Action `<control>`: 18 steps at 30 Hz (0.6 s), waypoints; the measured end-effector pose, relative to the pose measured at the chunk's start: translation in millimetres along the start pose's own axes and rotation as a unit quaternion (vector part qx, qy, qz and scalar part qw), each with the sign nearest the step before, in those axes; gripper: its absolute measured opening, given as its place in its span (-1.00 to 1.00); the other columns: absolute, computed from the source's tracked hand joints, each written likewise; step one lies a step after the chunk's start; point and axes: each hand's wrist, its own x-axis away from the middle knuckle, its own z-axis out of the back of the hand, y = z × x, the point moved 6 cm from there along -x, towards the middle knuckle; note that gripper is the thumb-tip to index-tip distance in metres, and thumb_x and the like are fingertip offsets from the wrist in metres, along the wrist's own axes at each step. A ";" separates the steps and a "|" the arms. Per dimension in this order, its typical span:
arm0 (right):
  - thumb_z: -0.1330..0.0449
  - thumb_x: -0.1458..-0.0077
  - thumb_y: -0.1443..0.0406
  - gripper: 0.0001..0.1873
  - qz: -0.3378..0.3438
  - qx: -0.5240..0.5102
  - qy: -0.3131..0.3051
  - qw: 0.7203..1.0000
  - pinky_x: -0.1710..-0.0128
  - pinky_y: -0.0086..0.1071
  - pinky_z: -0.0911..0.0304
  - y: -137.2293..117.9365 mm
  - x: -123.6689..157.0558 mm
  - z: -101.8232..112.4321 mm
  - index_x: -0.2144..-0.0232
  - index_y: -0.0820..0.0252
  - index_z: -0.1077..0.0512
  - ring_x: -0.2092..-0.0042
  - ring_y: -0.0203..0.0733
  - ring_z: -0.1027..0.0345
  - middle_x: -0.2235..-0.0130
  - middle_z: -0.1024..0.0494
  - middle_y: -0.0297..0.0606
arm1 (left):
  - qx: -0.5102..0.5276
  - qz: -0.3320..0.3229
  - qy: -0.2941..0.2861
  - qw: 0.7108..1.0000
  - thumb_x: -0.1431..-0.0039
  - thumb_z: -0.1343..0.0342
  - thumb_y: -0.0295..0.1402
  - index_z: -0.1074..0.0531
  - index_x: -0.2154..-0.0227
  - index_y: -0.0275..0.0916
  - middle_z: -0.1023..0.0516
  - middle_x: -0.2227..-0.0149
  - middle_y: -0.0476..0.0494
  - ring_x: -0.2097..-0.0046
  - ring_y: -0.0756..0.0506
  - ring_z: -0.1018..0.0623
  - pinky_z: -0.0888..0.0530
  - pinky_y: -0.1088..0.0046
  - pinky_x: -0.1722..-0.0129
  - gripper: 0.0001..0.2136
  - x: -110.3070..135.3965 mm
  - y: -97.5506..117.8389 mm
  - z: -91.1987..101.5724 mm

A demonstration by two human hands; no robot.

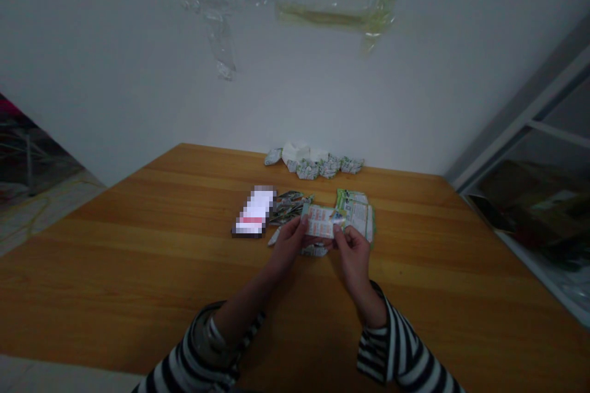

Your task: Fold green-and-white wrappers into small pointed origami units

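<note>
My left hand (289, 244) and my right hand (354, 253) hold a small printed paper sheet (320, 221) between them, above the wooden table (138, 258). Each hand pinches one end of the sheet with thumb and fingers closed. Just behind the sheet lies a stack of similar green-and-white printed sheets (359, 212). A folded paper piece (314, 250) lies on the table under my hands. Both wrists wear black-and-white striped sleeves.
A blurred phone (254, 212) lies left of my hands, with a dark printed sheet (289, 206) beside it. Several folded paper pieces (313, 163) sit in a row at the table's far edge by the wall. A shelf frame (544, 135) stands to the right.
</note>
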 end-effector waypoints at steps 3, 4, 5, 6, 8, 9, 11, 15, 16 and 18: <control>-0.19 -0.10 0.05 -0.55 -0.010 -0.008 -0.006 1.000 0.53 -0.44 -0.10 0.9 1.1 -2.6 0.66 0.13 -0.16 0.57 -0.30 -0.19 0.66 -0.30 -0.44 | -0.015 -0.006 0.000 1.000 0.01 -0.23 0.00 -0.49 0.23 -0.35 -0.63 0.24 -0.20 0.25 -0.15 -0.61 -0.55 0.33 0.21 -0.53 0.0 0.3 0.6; -0.18 -0.10 0.05 -0.55 -0.013 -0.012 -0.010 1.000 0.53 -0.44 -0.11 0.6 1.2 -3.7 0.65 0.13 -0.16 0.57 -0.30 -0.20 0.66 -0.30 -0.45 | -0.022 -0.010 0.003 1.000 0.01 -0.22 0.00 -0.49 0.23 -0.35 -0.63 0.25 -0.19 0.26 -0.14 -0.61 -0.55 0.34 0.23 -0.53 0.4 1.1 0.9; -0.18 -0.09 0.05 -0.57 -0.011 -0.012 -0.009 1.000 0.53 -0.44 -0.13 -0.4 0.9 -3.9 0.64 0.13 -0.17 0.56 -0.30 -0.21 0.65 -0.29 -0.46 | -0.031 -0.014 0.006 0.999 0.00 -0.21 0.01 -0.49 0.24 -0.34 -0.62 0.27 -0.18 0.28 -0.13 -0.60 -0.55 0.36 0.25 -0.53 0.9 2.4 1.2; -0.19 -0.09 0.06 -0.59 -0.005 -0.010 -0.003 1.000 0.51 -0.45 -0.15 -2.2 -0.1 -2.8 0.61 0.13 -0.19 0.54 -0.30 -0.22 0.63 -0.30 -0.46 | -0.041 -0.019 0.009 0.999 0.00 -0.21 0.01 -0.49 0.26 -0.34 -0.62 0.30 -0.16 0.30 -0.12 -0.59 -0.54 0.37 0.27 -0.54 1.5 4.1 1.5; -0.21 -0.07 0.08 -0.70 0.019 -0.005 0.026 0.999 0.46 -0.45 -0.20 -7.9 -4.6 4.5 0.48 0.14 -0.27 0.46 -0.29 -0.29 0.52 -0.39 -0.42 | -0.067 -0.028 0.010 0.997 0.00 -0.20 0.02 -0.49 0.32 -0.34 -0.59 0.36 -0.13 0.35 -0.10 -0.56 -0.52 0.39 0.31 -0.55 2.6 7.9 1.6; -0.23 -0.06 0.09 -0.73 0.031 0.000 0.039 0.999 0.41 -0.44 -0.24 -11.2 -8.0 9.6 0.38 0.14 -0.31 0.40 -0.27 -0.33 0.43 -0.44 -0.38 | -0.080 -0.026 0.000 0.996 0.01 -0.20 0.03 -0.48 0.36 -0.34 -0.58 0.40 -0.11 0.37 -0.09 -0.55 -0.51 0.40 0.32 -0.56 3.0 8.9 0.7; -0.21 -0.08 0.10 -0.69 0.040 0.012 0.020 0.999 0.32 -0.40 -0.29 -16.0 -16.9 17.4 0.20 0.14 -0.35 0.24 -0.20 -0.39 0.23 -0.51 -0.25 | -0.109 -0.009 -0.044 0.993 0.01 -0.19 0.04 -0.47 0.41 -0.33 -0.54 0.45 -0.08 0.40 -0.07 -0.51 -0.48 0.42 0.35 -0.56 3.8 8.3 -3.3; -0.20 -0.09 0.06 -0.67 0.005 0.068 -0.185 0.980 0.30 -0.37 -0.31 -14.4 -27.5 13.9 0.27 0.20 -0.49 0.26 -0.15 -0.41 0.28 -0.56 -0.22 | -0.182 0.016 -0.190 0.965 -0.08 -0.11 0.03 -0.45 0.43 -0.33 -0.46 0.50 -0.02 0.45 0.01 -0.40 -0.36 0.51 0.39 -0.57 9.7 1.3 -16.2; -0.20 -0.08 0.05 -0.67 -0.007 0.069 -0.227 0.971 0.34 -0.39 -0.30 -12.6 -26.7 12.3 0.32 0.21 -0.51 0.31 -0.17 -0.40 0.34 -0.56 -0.25 | -0.200 0.014 -0.218 0.955 -0.10 -0.10 0.02 -0.45 0.45 -0.34 -0.43 0.51 -0.01 0.46 0.02 -0.37 -0.33 0.53 0.40 -0.57 11.8 -0.2 -18.5; -0.19 -0.08 0.03 -0.64 -0.031 0.062 -0.281 0.957 0.45 -0.44 -0.25 -8.5 -23.4 9.5 0.42 0.23 -0.51 0.43 -0.24 -0.35 0.48 -0.51 -0.32 | -0.224 0.012 -0.254 0.941 -0.13 -0.07 0.01 -0.43 0.46 -0.35 -0.39 0.52 -0.01 0.46 0.03 -0.32 -0.30 0.53 0.41 -0.56 15.5 -2.5 -21.6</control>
